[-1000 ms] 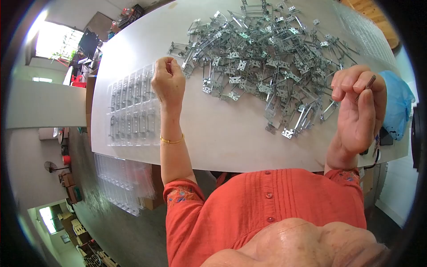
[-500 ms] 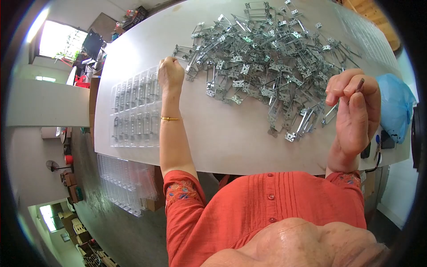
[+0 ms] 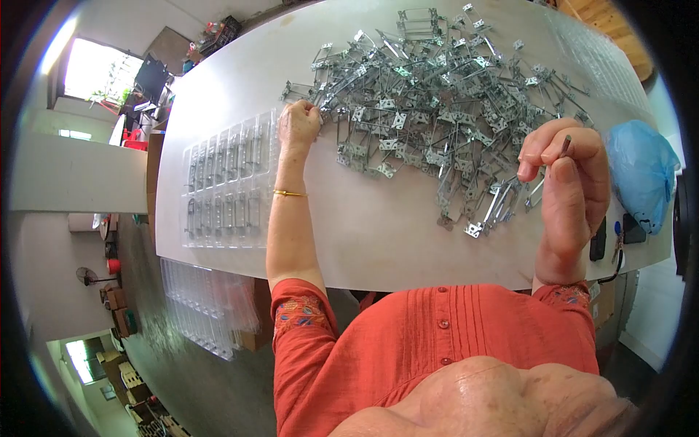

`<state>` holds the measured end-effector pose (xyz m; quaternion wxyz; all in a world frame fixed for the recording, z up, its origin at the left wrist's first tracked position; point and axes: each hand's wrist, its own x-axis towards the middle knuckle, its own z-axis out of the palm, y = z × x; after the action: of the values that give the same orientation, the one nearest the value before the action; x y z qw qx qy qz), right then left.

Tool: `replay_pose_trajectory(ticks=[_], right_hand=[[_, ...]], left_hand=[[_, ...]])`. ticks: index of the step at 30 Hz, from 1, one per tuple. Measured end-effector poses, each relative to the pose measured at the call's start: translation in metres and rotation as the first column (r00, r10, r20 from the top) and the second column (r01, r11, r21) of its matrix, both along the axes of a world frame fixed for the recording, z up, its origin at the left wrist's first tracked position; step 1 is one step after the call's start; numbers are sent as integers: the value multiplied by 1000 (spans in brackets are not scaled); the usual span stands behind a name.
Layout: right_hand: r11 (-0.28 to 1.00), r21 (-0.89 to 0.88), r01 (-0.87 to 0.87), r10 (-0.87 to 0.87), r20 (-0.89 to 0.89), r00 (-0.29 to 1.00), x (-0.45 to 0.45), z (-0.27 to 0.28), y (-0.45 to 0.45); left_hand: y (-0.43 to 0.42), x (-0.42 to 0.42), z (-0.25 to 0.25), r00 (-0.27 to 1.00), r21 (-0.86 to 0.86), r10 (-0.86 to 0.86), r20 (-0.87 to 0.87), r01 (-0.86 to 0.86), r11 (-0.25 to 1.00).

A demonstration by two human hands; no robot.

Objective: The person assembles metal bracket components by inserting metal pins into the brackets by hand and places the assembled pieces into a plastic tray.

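My left hand (image 3: 299,125) is closed at the left edge of a large heap of metal wire brackets (image 3: 444,109). Its fingertips are turned away, so whatever they pinch is hidden. A clear plastic tray (image 3: 266,211) lies just left of that wrist, with two rows of similar metal pieces in its slots. My right hand (image 3: 571,193) is raised over the right side of the table. Between its thumb and forefinger is a short thin dark rod (image 3: 566,146), its end poking upward.
On the right of the white table (image 3: 408,247) sit a blue plastic bag (image 3: 641,171) and a dark phone-like object (image 3: 633,229). Clear plastic sheets (image 3: 593,62) lie at the far right. More clear trays (image 3: 207,309) are stacked below the table's left front edge.
My left hand has moved right, from beside the tray to the edge of the bracket heap. My right hand has shifted slightly left and down, still pinching the rod.
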<state>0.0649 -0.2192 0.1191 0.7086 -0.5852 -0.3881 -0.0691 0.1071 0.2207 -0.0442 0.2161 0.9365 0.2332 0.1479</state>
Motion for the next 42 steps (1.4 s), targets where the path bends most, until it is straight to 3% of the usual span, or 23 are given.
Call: replay_pose_trajectory(ticks=[4,7,10,13,16,19,23,26,28,30,33,37,42], right_hand=[[1000,-1,-16,16,-7,1000,-1,0,1],[1000,-4,-29,29,1,1000,0,0,2],[999,-12,-36,36,15,999,1,0,2],[999,-13,-36,36,9,999,0,-1,3],[999,-17,-29,29,-6,1000,-2,0,3],[999,-9,-34,34,-26,999,-3,-2,6],[997,-50,-62,61,-23,998,1,-5,10],[995,-89,-39,32,-75,997,7,-10,15],[992,-125,-6,-13,-147,989,13,-14,21],[989,-146,24,-45,-138,989,24,-21,25],[976,-194,98,-123,-120,985,35,-32,29],[966,-229,115,-149,-133,980,40,-39,28],[949,-258,179,-203,-67,977,45,-36,26]], left_hand=[[-6,1,11,998,-146,46,-37,-50,988],[-7,-3,14,998,-210,40,48,-29,977],[-6,-7,13,984,-6,-6,175,7,1000],[-21,-18,23,946,40,-25,325,12,999],[-40,-31,47,950,-366,-46,310,164,916],[-61,-41,49,887,-651,-84,453,394,649],[-101,-53,54,846,-686,-147,512,506,523],[-130,-60,61,833,-650,-212,511,536,539],[-148,-66,69,768,-395,-330,549,587,707],[-169,-72,87,703,-129,-434,563,594,794],[-189,-71,91,581,59,-493,647,607,793],[-203,-71,92,527,258,-585,617,567,782],[-210,-72,97,467,382,-648,601,545,746]])
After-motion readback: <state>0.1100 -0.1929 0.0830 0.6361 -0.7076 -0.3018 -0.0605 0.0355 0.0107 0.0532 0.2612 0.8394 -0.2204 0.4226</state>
